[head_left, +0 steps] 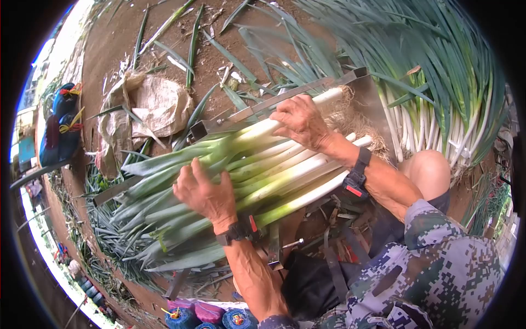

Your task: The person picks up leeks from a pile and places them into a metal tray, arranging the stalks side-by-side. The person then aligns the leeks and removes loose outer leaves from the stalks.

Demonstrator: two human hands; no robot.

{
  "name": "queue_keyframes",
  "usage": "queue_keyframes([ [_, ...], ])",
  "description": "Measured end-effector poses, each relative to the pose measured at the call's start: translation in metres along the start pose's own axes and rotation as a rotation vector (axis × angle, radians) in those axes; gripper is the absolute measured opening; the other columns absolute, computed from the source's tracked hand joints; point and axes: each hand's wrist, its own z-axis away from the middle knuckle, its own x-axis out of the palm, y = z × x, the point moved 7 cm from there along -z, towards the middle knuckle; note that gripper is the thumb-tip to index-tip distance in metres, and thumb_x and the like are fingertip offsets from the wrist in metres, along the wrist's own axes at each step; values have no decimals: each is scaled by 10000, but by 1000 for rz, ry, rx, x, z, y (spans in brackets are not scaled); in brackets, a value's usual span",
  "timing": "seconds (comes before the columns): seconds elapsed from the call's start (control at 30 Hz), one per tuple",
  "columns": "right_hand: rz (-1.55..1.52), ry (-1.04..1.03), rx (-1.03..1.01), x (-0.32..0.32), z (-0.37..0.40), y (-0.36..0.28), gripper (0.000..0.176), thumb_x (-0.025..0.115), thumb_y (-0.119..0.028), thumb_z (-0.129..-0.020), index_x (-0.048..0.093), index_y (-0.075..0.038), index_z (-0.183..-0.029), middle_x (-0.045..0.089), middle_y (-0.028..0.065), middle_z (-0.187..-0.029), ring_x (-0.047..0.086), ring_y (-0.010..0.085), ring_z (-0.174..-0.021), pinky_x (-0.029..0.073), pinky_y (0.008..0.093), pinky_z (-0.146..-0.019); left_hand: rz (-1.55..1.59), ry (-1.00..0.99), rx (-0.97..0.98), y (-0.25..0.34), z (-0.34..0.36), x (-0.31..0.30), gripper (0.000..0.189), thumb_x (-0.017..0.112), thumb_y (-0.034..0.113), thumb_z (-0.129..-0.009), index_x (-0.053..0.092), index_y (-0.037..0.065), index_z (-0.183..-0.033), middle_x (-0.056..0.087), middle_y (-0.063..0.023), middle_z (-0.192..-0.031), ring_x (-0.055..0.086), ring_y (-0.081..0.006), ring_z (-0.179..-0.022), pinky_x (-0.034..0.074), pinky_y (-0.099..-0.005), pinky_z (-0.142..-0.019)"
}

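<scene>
Steadying a bundle of leeks [285, 170] laid across a metal rack [329, 82], likely heavy, firm in the white stalks, floppy in the leaves, best grasped around the whites: left hand [205, 192] fingers splayed open on greens beneath, right hand [298, 120] fingers draped unclosed over the stalks.

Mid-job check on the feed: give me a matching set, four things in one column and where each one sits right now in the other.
Things:
1. left hand
2. right hand
3. crumpled sack
4. loose leek pile

Places:
A. on the bare soil, past the green ends
B. on the white stalks of the leek bundle
C. just beyond the knee
D. on the green leaves of the leek bundle

Pairs: 1-D, 2-B, 3-A, 4-C
</scene>
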Motion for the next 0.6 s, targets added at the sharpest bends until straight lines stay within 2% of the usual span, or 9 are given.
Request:
queue_keyframes([
  [0.03, 25, 42, -32, -2, -2, -3, 403, 819, -350, -712, 699, -154, -1043, 615, 17, -1004, 573, 225, -987, 397, 416, -929, -9, 10, -8, 0, 1, -3, 673, 872, 224, -622, 624, 116, -1238, 547, -109, -1248, 508, -311, -1205, 336, -510, -1095],
  [0.13, -36, -97, 19, 13, 16, 5, 401, 797, -392, -737, 700, -157, -1045, 620, 20, -997, 579, 232, -999, 413, 424, -912, -43, -122, 27, -3, 5, -1, 596, 874, 232, -627, 663, 146, -1178, 560, -94, -1200, 522, -305, -1171, 352, -492, -1074],
  [0.23, -77, -252, 89, 27, 43, 13, 389, 796, -390, -752, 703, -157, -1049, 626, 25, -993, 584, 242, -1006, 423, 425, -903, 32, -338, 89, 2, 7, 6, 523, 878, 274, -641, 693, 137, -1110, 588, -95, -1124, 534, -319, -1095, 417, -473, -983],
  [0.33, -84, -273, 159, 36, 39, 18, 382, 808, -361, -758, 710, -155, -1066, 634, 34, -985, 590, 248, -1013, 427, 418, -910, 87, -448, 10, -1, 1, 8, 486, 877, 328, -666, 705, 117, -1069, 597, -100, -1090, 533, -331, -1066, 437, -475, -927],
  [0.43, -35, -267, 197, 34, 42, 12, 393, 805, -366, -759, 711, -152, -1075, 641, 38, -981, 594, 248, -1020, 427, 419, -919, 123, -436, -21, -2, 3, 7, 440, 855, 380, -716, 710, 105, -1028, 597, -114, -1085, 532, -341, -1059, 439, -476, -908],
  [0.57, -70, -343, 236, 38, 41, 27, 365, 792, -265, -779, 680, -112, -1091, 632, 71, -1011, 586, 282, -1028, 430, 432, -914, 65, -283, -92, -2, 13, 34, 460, 825, 397, -773, 679, 119, -1109, 591, -118, -1117, 530, -343, -1074, 436, -472, -913],
  [0.6, -68, -303, 228, 39, 42, 25, 346, 766, -269, -787, 675, -118, -1086, 629, 69, -1001, 584, 278, -1027, 434, 424, -902, 48, -298, -85, -4, 14, 35, 463, 814, 394, -789, 661, 126, -1134, 588, -114, -1133, 530, -344, -1084, 436, -475, -913],
])
